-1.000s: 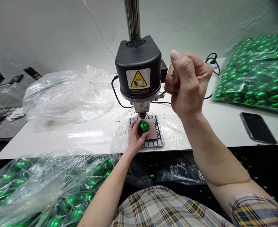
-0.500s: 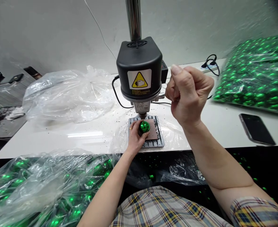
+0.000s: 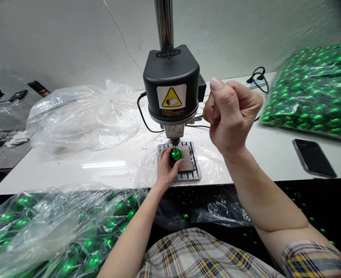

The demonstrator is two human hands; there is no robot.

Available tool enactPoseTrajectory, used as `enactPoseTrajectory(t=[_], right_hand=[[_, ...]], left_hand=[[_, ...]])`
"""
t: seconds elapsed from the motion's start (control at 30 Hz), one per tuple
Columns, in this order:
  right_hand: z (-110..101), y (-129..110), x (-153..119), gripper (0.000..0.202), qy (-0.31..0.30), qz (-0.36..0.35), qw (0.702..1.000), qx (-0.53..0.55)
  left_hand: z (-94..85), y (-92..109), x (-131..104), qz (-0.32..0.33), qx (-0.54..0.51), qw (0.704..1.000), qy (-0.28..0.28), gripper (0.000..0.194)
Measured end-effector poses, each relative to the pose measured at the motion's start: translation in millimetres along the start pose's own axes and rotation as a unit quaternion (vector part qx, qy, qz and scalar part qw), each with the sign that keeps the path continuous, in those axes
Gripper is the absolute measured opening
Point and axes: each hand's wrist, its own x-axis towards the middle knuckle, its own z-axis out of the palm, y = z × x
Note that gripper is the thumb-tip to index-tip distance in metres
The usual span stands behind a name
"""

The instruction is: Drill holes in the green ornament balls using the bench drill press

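A shiny green ball (image 3: 176, 155) rests on a brownish square pad (image 3: 188, 164) under the bit of a black bench drill press (image 3: 172, 81). Curled around the ball's left and near side is my left hand (image 3: 167, 166), its thumb on the near right. My right hand (image 3: 231, 114) is closed in a fist beside the drill head, at the drill press handle (image 3: 198, 117); most of the handle is hidden by the fingers. Dark shavings lie on the slotted metal base (image 3: 196, 172) below the pad.
A big clear bag of green balls (image 3: 315, 92) stands at the right, with a phone (image 3: 314, 157) in front of it. Crumpled clear plastic (image 3: 83, 116) lies at the left. Another bag of green balls (image 3: 57, 231) sits below the table edge. A power strip (image 3: 257, 82) is by the wall.
The ball and my left fingers have shifted very slightly to the left under the bit. My right hand stays in place at the handle.
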Motion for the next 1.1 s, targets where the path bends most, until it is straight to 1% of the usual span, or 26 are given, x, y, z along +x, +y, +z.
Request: enactPoseTrajectory(t=[0.17,0.3,0.5,0.77,0.97,1.1], right_hand=[[1,-1,2,0.056,-0.006,-0.005,1.000,0.025],[-2,1,-1,0.056,-0.020,-0.024,0.999,0.041],[-10,10,-19,0.053,-0.040,-0.080,0.995,0.048],[-12,25,-30,0.049,-0.027,-0.179,0.983,0.043],[-17,34,-35,0.044,-0.041,-0.216,0.975,0.034],[-19,34,-36,0.044,-0.052,-0.225,0.973,0.025]], left_hand=[[-2.1,0,4,0.004,0.021,1.000,-0.005,0.048],[-2.3,0,5,0.010,0.026,1.000,-0.006,0.049],[0.1,-4,5,0.008,0.035,0.999,0.002,0.051],[2.2,-8,5,0.009,0.058,0.998,0.007,0.051],[2.5,-9,4,0.009,0.064,0.998,0.009,0.050],[2.3,-9,4,0.010,0.066,0.998,0.011,0.050]])
